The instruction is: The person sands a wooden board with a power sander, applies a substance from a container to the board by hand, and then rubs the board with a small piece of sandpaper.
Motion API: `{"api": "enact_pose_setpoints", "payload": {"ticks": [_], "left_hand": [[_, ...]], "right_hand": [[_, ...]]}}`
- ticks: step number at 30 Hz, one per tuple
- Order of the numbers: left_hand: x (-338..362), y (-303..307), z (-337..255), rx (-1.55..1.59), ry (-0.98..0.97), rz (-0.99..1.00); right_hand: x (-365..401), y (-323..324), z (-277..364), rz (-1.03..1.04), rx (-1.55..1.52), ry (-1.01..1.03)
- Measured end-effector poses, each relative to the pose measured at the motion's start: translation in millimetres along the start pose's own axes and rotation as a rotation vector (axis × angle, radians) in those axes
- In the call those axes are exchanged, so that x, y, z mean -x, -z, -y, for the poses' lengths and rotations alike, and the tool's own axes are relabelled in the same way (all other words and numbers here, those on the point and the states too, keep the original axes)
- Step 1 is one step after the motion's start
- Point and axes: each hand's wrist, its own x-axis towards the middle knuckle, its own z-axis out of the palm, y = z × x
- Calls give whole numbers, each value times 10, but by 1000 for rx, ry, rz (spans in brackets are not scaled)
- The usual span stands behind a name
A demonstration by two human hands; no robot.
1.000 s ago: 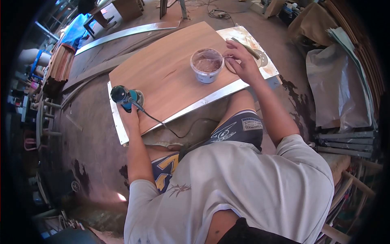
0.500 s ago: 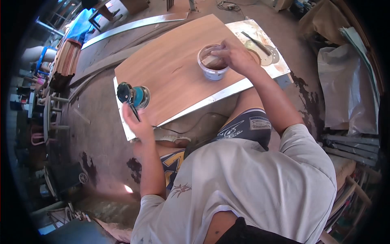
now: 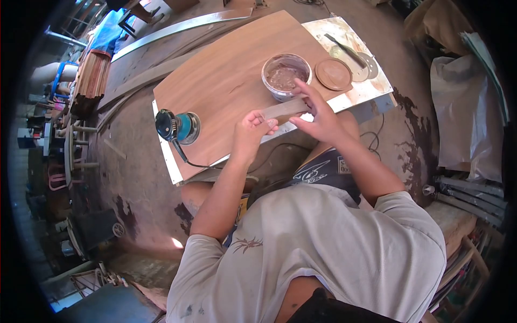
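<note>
My left hand (image 3: pixel 255 129) pinches one end of a flat, pale scraper (image 3: pixel 285 109) over the near edge of the wooden panel (image 3: pixel 226 70). At the scraper's other end is my right hand (image 3: pixel 318 113), its fingers spread apart. Just beyond them stands a white tub (image 3: pixel 285 75) of brown paste on the panel. A round brown lid (image 3: pixel 334 74) lies to the tub's right. On the panel's left end rests a teal and black sander (image 3: pixel 180 127), with no hand on it.
A dark-handled tool (image 3: pixel 346 51) lies on the white board (image 3: pixel 371 83) at the right. The sander's black cord (image 3: pixel 204 167) runs toward my lap. Stacked wood strips (image 3: pixel 90 78) stand at the left. Part of a person (image 3: pixel 141 12) shows at the upper left.
My left hand has moved right from beside the sander to the scraper. My right hand has come out of the tub toward me with the scraper, and its fingers have spread.
</note>
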Motion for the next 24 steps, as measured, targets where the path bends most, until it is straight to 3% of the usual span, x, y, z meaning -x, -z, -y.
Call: {"api": "enact_pose_setpoints", "payload": {"ticks": [1, 3, 7, 9, 12, 14, 15, 17, 19, 20, 21, 23, 24], "left_hand": [[-21, -53, -36, -43, 37, -26], [-54, -155, -77, -90, 80, -47], [-183, -241, -80, 135, 139, 12], [-250, -234, -50, 197, 159, 25], [-320, -230, -6, 142, 179, 44], [-318, -252, 36, -63, -66, 0], [-388, -171, 140, -64, -65, 0], [-607, 62, 399, -485, -379, -250], [-773, 28, 418, -601, -447, -238], [-858, -5, 431, -710, -518, -226], [-948, -50, 410, -711, -515, -224], [-1090, -190, 292, -635, -250, 33], [-1107, -268, 257, -636, -250, 36]], "right_hand": [[41, 4, -6, -3, -2, -4], [108, 17, 13, -12, -589, -388], [87, -74, 44, -134, -753, -437], [71, -67, 17, -173, -554, -483], [4, -33, -96, -229, -542, -454], [-128, 83, -19, -294, -382, -387], [-218, 135, 39, -352, -221, -319], [-448, 261, -24, -357, -47, -258], [-717, 358, 56, -103, 399, -159], [-852, 336, 142, -28, 424, -242], [-946, 290, 98, -30, 423, -245], [-1136, 247, -22, 132, 709, -239], [-1213, 254, -98, 129, 709, -240]]}}
